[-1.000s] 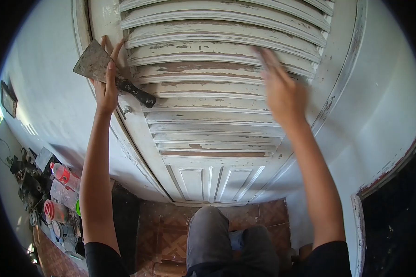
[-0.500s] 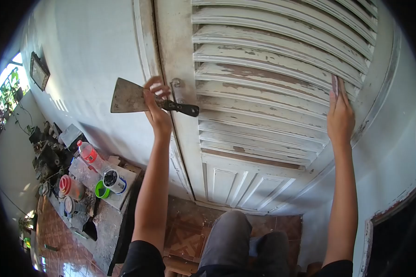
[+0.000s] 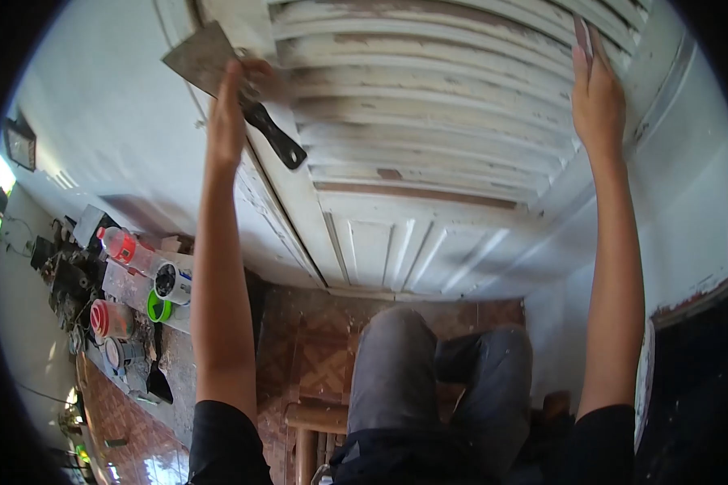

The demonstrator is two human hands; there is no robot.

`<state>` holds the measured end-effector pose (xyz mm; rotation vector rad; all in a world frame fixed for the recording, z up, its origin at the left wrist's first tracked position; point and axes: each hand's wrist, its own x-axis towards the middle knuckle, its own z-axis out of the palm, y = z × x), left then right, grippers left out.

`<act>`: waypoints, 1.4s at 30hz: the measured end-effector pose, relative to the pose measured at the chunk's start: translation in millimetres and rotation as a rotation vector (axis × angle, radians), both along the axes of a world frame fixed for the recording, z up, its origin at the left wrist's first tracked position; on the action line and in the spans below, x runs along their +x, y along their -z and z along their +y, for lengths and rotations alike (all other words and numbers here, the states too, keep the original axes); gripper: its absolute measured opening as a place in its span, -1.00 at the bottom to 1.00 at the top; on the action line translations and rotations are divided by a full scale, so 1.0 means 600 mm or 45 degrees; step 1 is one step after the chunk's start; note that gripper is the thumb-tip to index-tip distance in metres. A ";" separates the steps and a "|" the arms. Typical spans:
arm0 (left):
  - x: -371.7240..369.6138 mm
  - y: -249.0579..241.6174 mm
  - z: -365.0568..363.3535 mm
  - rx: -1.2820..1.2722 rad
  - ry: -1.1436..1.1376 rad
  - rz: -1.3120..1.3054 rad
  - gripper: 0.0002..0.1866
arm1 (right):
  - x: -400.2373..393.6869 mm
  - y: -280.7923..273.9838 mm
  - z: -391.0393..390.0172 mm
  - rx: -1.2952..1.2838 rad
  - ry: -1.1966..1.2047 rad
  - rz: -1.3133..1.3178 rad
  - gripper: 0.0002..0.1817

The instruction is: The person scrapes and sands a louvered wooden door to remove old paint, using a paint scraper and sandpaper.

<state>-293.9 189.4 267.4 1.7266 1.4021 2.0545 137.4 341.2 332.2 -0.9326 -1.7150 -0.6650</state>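
Door (image 3: 445,153) dead ahead, filling upper centre: patchy white paint, angled slats (image 3: 437,105) across the upper part, raised panels (image 3: 368,242) at the bottom. Brown strip (image 3: 416,196) runs just above the panels. White wall (image 3: 113,121) to the left, tiled floor (image 3: 319,356) below. Cluttered worktop (image 3: 178,368) lower left. Legs in grey trousers (image 3: 392,372) bent in front of the door; wooden stool (image 3: 315,416) by the left knee.

Hands: both occupied. Left hand (image 3: 228,121) partly curled round the scraper (image 3: 202,61) where blade meets handle, near the door's left edge. Blade up-left, black handle down-right. Its fingers are blurred; can't tell if the scraper touches the door. Right hand (image 3: 598,105) at the upper-right slats, thumb and fingers closed on a thin brownish flat piece (image 3: 581,34); contact with the slats unclear.

On the worktop: clear bottle (image 3: 129,249) with red label, jar (image 3: 112,319) with red lid, white tub (image 3: 178,283), green cup (image 3: 158,305) just beside the tub.
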 end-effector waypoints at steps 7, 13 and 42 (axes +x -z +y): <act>-0.025 0.005 0.018 0.022 -0.098 -0.104 -0.54 | -0.010 -0.028 -0.051 -0.105 0.018 -0.030 -0.51; -0.026 0.024 0.040 0.215 -0.192 -0.032 -0.56 | -0.007 -0.061 -0.100 -0.312 0.105 -0.183 -0.57; -0.066 0.031 0.047 0.228 -0.485 -0.172 -0.50 | 0.056 -0.010 0.047 0.225 -0.404 -0.284 -0.47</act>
